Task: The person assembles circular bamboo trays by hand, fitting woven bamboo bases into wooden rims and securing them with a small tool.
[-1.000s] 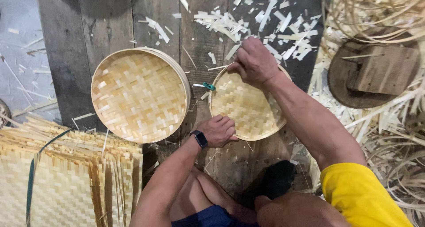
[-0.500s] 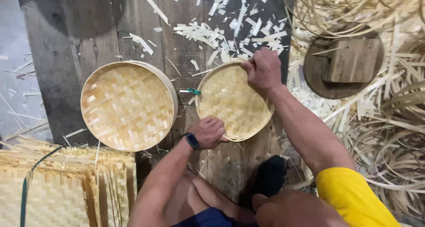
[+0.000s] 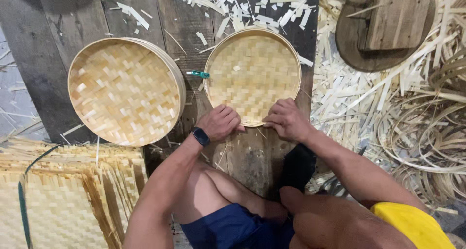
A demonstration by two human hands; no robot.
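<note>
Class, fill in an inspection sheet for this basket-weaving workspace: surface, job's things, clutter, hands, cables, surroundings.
Surface: dark wooden planks, worn.
Job's things: round woven tray lying flat; larger woven tray to its left, tilted.
Clutter: pale strip offcuts above the tray; small green clip between the trays.
Hands: left hand and right hand both on the round woven tray's near rim.
Cables: nothing seen.
Surroundings: flat woven mats lower left; coiled bamboo strips right; round wooden block upper right.
</note>
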